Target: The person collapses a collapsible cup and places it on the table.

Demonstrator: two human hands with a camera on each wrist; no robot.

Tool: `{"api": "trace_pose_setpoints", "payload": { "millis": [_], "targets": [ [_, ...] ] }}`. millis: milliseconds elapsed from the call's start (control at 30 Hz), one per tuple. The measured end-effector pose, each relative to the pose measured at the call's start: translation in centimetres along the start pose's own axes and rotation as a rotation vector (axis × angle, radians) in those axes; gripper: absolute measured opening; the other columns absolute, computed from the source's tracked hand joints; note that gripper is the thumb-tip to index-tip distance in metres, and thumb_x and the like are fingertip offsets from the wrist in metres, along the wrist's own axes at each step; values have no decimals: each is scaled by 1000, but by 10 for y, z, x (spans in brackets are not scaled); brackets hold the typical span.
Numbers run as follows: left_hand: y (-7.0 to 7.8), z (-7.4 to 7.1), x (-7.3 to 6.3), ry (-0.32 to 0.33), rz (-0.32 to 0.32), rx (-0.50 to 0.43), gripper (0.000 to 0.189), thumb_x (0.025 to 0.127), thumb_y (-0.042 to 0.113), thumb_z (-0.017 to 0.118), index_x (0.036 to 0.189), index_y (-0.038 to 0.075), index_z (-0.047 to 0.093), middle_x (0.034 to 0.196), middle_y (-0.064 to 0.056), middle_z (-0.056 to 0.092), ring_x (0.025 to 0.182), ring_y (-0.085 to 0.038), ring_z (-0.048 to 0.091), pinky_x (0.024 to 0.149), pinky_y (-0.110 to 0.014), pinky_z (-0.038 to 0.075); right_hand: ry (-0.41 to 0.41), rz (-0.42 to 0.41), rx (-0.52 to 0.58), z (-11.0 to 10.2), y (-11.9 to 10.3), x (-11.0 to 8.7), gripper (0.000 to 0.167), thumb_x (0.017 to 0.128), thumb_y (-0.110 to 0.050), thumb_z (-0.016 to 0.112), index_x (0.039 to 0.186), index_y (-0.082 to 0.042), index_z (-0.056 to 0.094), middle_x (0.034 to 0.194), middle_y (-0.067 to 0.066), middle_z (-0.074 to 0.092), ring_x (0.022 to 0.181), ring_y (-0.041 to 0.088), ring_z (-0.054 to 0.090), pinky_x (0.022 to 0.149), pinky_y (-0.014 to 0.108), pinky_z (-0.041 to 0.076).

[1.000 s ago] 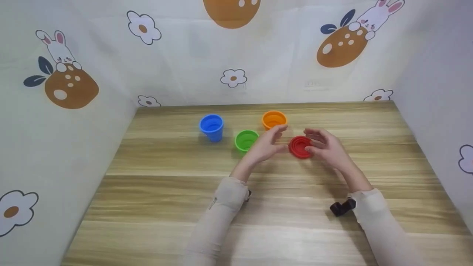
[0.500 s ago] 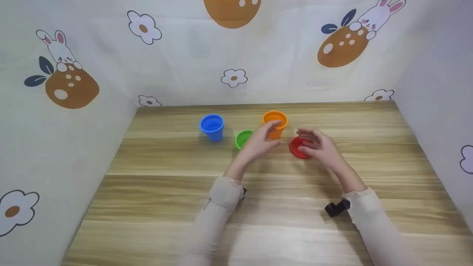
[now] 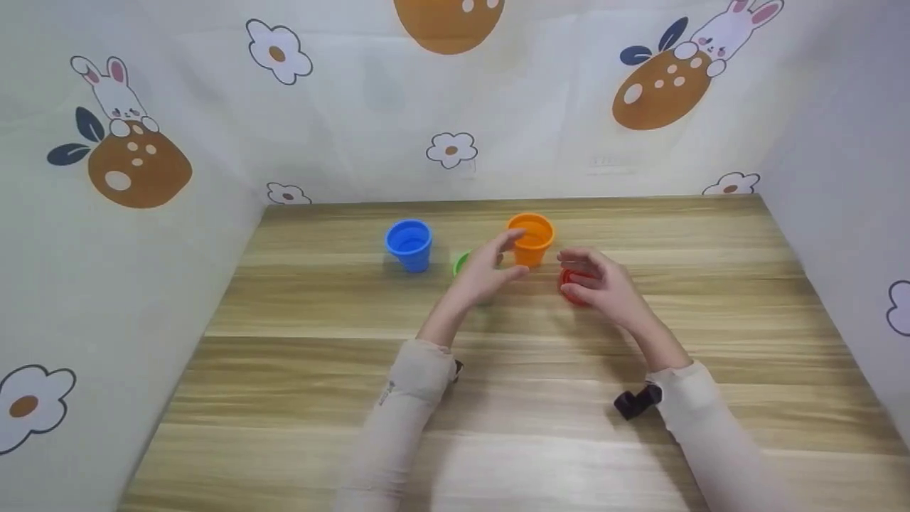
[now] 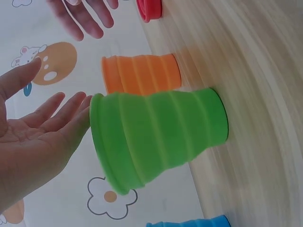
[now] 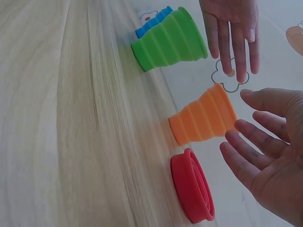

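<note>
My left hand (image 3: pixel 483 274) hovers over the green collapsible cup (image 4: pixel 156 135), fingers relaxed and holding nothing, and it hides most of that cup in the head view. The green cup stands upright at full height. My right hand (image 3: pixel 601 284) hangs above the flattened red collapsible cup (image 5: pixel 191 187), its fingers loosely bent and apart from the cup. Behind and between the hands stands an orange collapsible cup (image 3: pixel 532 242), extended and upright. Farther left is an upright blue collapsible cup (image 3: pixel 409 245).
All the cups rest on a wood-grain table (image 3: pixel 320 398). A patterned cloth wall (image 3: pixel 355 128) with rabbits and flowers rises along the back and sides. A black wrist camera (image 3: pixel 636 402) juts from the right sleeve.
Both hands have shifted left in the head view. The left hand now covers more of the green cup and less of the orange one; the right covers more of the red cup. The cups stay put.
</note>
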State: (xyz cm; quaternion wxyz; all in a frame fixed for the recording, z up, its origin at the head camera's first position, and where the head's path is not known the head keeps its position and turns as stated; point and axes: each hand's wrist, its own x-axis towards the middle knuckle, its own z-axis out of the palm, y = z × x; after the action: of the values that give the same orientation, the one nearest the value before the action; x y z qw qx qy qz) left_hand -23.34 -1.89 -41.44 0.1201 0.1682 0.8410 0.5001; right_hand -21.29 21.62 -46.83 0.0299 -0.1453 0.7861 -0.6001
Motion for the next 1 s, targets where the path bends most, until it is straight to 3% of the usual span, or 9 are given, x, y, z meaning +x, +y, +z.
{"api": "trace_pose_setpoints", "payload": {
  "millis": [200, 533, 800, 1000],
  "targets": [
    [-5, -8, -1, 21, 5, 9, 57, 95, 11, 66, 147, 7, 46, 153, -11, 48, 141, -28, 46, 120, -40, 38, -5, -11, 18, 8, -1, 2, 51, 88, 6, 69, 135, 6, 51, 139, 29, 54, 129, 46, 52, 110, 48, 45],
    [-14, -26, -9, 34, -59, 6, 59, 96, 14, 66, 150, 14, 43, 157, -9, 43, 146, -26, 40, 122, -43, 33, -14, -24, 49, 21, -1, 5, 52, 87, 8, 68, 135, 9, 50, 139, 33, 53, 130, 43, 53, 111, 58, 41],
    [-26, -37, -14, 72, -28, 22, 57, 95, 11, 66, 148, 9, 45, 154, -10, 47, 144, -28, 42, 122, -40, 34, -19, -60, 66, 30, 1, 7, 51, 85, 8, 71, 133, 8, 52, 134, 34, 55, 127, 46, 54, 109, 57, 44],
    [-34, -42, -17, 118, 7, -25, 54, 94, 4, 65, 145, 4, 48, 151, -13, 50, 142, -29, 45, 119, -39, 38, -48, -38, 83, 37, 2, 9, 53, 86, 7, 70, 135, 7, 51, 137, 31, 54, 129, 46, 52, 109, 55, 45]
  ]
}}
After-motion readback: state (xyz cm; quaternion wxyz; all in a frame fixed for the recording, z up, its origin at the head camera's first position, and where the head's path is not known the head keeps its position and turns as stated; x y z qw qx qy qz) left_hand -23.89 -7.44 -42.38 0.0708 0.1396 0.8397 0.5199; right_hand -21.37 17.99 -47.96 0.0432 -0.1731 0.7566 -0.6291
